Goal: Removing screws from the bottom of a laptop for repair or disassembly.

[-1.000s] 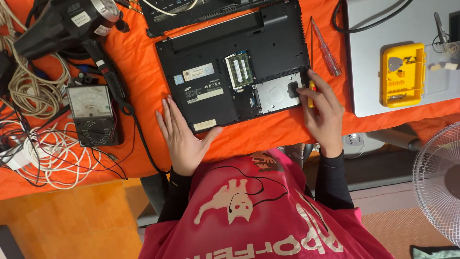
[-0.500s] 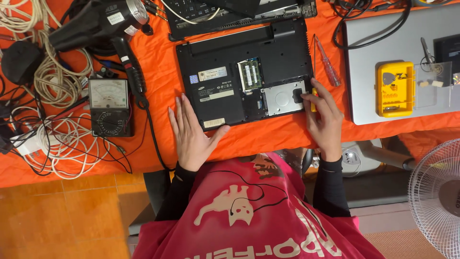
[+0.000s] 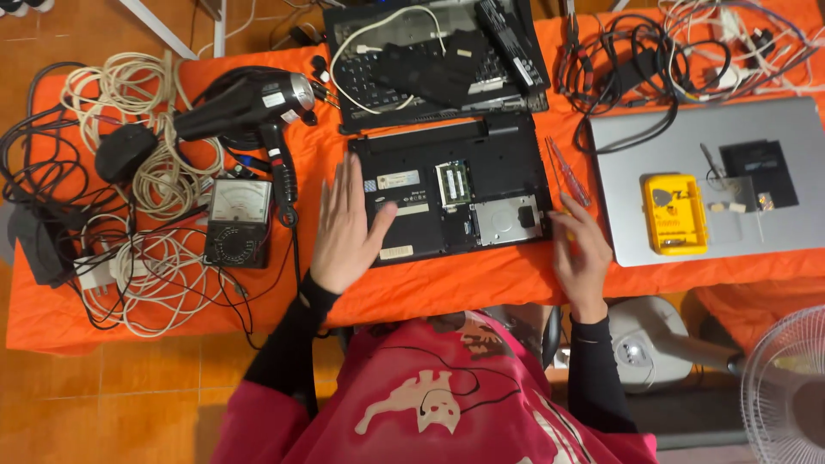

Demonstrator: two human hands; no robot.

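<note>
The hands sit at either end of the upturned black laptop (image 3: 451, 199) in the head view. The left hand (image 3: 348, 228) lies flat, fingers spread wide, palm on the laptop's left corner and the orange bench (image 3: 481, 279), gripping nothing; it looks placed to pin the case. The right hand (image 3: 580, 249) is curled at the right edge beside the exposed silver drive bay (image 3: 507, 219), and seems to pinch a small yellow-handled tool; I cannot tell for sure. A red screwdriver (image 3: 567, 172) lies just beside the laptop, near reach. A meter (image 3: 238, 222) and a hair dryer (image 3: 245, 107) rest to the left, a silver laptop (image 3: 773, 232) bearing a yellow case (image 3: 675, 213) to the right.
</note>
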